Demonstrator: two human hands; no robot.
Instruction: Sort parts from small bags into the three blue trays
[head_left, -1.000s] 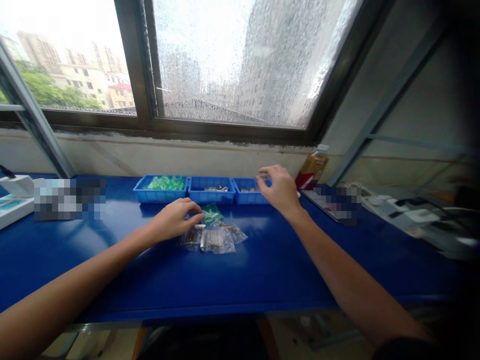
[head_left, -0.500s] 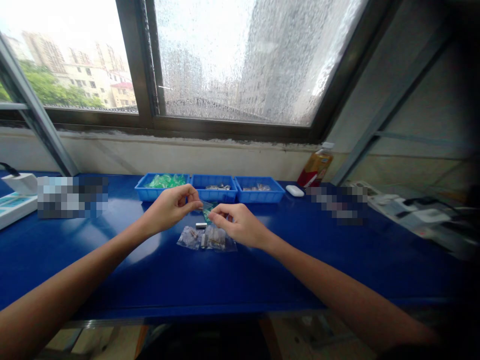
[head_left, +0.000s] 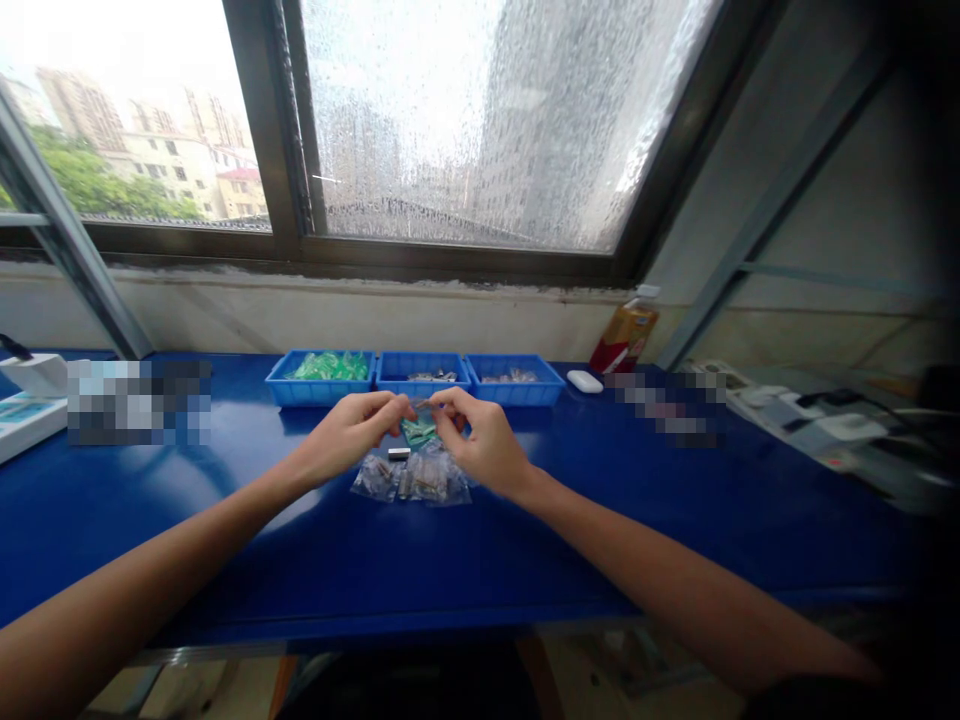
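Observation:
Between my two hands hangs a small clear plastic bag (head_left: 420, 430) with green contents. My left hand (head_left: 367, 425) pinches its upper left edge. The fingers of my right hand (head_left: 480, 435) are closed at its upper right edge, and what else they may hold is too small to make out. Just below on the table lie clear bags (head_left: 435, 477) with small metal-looking pieces inside, and another clear bag (head_left: 376, 478) to their left. A small dark and silver block (head_left: 399, 454) rests beside them, under the held bag.
Behind my hands stand three blue bins: one with green packets (head_left: 330, 365), a middle bin (head_left: 386, 385) and a right bin (head_left: 551, 385) with small parts. A white case (head_left: 585, 381) and a bottle (head_left: 626, 335) are at the back right. Power strips (head_left: 30, 425) lie at the left and right.
My right hand has risen from the bag's lower part to its top edge, close to my left hand. The bag now hangs spread between both hands.

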